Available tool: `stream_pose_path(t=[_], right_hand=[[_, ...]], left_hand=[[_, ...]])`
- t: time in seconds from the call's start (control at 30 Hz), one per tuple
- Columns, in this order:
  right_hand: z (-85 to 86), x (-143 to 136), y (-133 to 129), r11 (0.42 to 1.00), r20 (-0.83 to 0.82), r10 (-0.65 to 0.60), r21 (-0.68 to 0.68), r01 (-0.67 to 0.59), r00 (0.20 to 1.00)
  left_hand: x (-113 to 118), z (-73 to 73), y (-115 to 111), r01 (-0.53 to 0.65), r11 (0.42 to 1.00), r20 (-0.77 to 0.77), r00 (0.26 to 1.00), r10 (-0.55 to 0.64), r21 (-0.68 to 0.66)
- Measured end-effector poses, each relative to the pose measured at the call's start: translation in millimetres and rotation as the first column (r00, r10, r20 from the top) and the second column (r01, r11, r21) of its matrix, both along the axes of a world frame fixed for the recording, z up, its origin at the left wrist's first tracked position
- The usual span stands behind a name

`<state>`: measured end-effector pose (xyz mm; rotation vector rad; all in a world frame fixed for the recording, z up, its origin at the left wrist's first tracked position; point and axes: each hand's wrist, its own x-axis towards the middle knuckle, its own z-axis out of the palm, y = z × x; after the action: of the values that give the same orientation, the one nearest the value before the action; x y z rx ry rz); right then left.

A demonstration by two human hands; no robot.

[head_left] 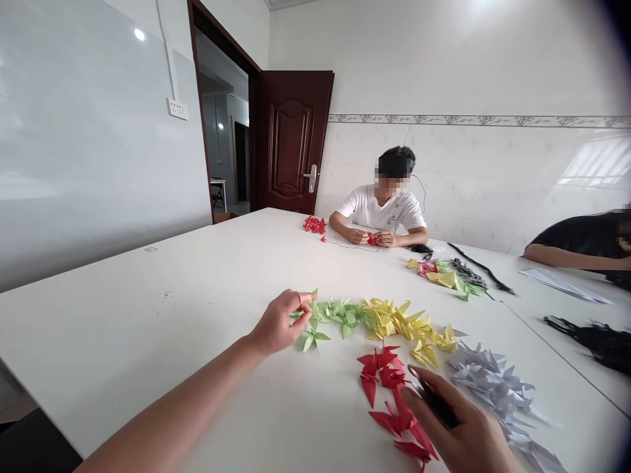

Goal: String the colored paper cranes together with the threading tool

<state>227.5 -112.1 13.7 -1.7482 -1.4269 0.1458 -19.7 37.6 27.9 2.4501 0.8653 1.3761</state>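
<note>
Paper cranes (392, 320), centre to lower right, lying fully folded, sorted by colour; remaining work unclear | left hand (282, 326) pinching green crane (318, 314) | right hand (463, 424) gripping dark tool (438, 402)

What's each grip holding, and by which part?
Right grip holds a dark object, exact part unclear. Left grip is at green folded paper; hold unclear.

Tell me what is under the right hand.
Beside the right hand, red paper cranes show on one side and greyish paper cranes on the other. Whatever lies directly beneath it is covered and cannot be seen.
</note>
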Motion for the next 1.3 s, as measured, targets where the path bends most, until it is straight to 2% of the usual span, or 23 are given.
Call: stream_pose_path(t=[0.1, 0.17, 0.33, 0.47, 0.63, 0.73, 0.83, 1.0, 1.1, 1.2, 1.3], right_hand=[[1.7, -8, -3, 0.995, -0.018, 0.09, 0.041, -0.089, 0.996], [0.6, -11, -5, 0.99, -0.01, 0.131, 0.05, -0.13, 0.991], [-2.8, -15, -9, 0.959, 0.028, 0.265, 0.091, -0.267, 0.964], [-2.1, -22, -10, 0.894, 0.134, 0.428, 0.08, -0.44, 0.894], [-0.9, -26, -7, 0.838, 0.295, 0.499, 0.074, -0.54, 0.815], [-5.6, -26, -5, 0.825, 0.325, 0.493, 0.122, -0.552, 0.807], [-12.8, -25, -5, 0.82, 0.314, 0.473, 0.184, -0.542, 0.823], [-15.0, -23, -7, 0.828, 0.289, 0.482, 0.158, -0.538, 0.827], [-11.3, -25, -8, 0.824, 0.272, 0.499, 0.144, -0.547, 0.823], [-7.8, -28, -11, 0.872, 0.161, 0.45, 0.135, -0.471, 0.878], [-5.0, -29, -13, 0.938, 0.025, 0.333, 0.095, -0.334, 0.943]], left_hand=[[15, 3.1, -21, 0.117, 0.978, -0.012, 0.993, -0.117, 0.172], [21, 3.2, -33, 0.179, 0.962, -0.036, 0.984, -0.175, 0.207], [32, -0.6, -56, 0.319, 0.944, -0.127, 0.943, -0.306, 0.09], [38, -3.7, -69, 0.456, 0.887, -0.175, 0.881, -0.439, 0.074], [40, -6.6, -72, 0.502, 0.862, -0.167, 0.858, -0.487, 0.068], [39, -7.5, -70, 0.492, 0.87, -0.148, 0.863, -0.483, 0.024], [38, -8.8, -70, 0.506, 0.858, -0.103, 0.852, -0.513, -0.089], [39, -13.8, -72, 0.517, 0.761, -0.036, 0.818, -0.574, -0.392], [41, -16.1, -72, 0.524, 0.743, 0.015, 0.821, -0.571, -0.416], [42, -16.2, -70, 0.513, 0.755, 0.049, 0.838, -0.543, -0.41], [42, -14.6, -68, 0.478, 0.762, 0.046, 0.858, -0.512, -0.437]])
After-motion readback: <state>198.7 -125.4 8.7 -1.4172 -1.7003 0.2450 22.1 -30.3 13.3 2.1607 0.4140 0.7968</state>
